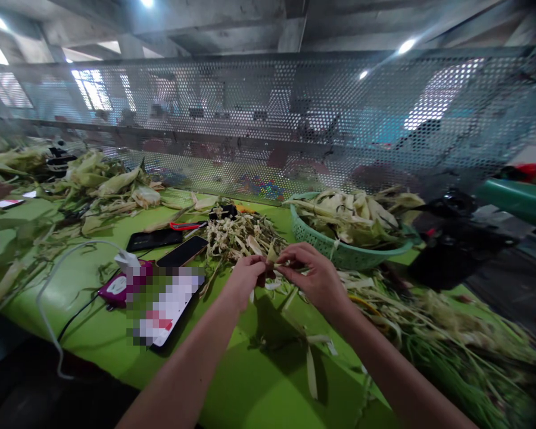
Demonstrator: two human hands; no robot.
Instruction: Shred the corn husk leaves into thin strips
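Note:
Both hands meet over the green table, around a small pale piece of corn husk [271, 252]. My left hand [249, 275] pinches its lower left side, and my right hand [309, 271] holds it from the right between thumb and fingers. The fingertips hide part of the piece. Just behind them lies a heap of small husk pieces with stems [236, 234]. A loose husk strip [311, 372] rests on the table below my right hand.
A green plastic basket [315, 234] full of husks stands behind right. To the left lie phones [181, 252], a purple power strip [121, 286] with a white cable, and a red-handled tool [187, 226]. Husk piles [102, 179] line the far left. Another person's arm shows at the left edge.

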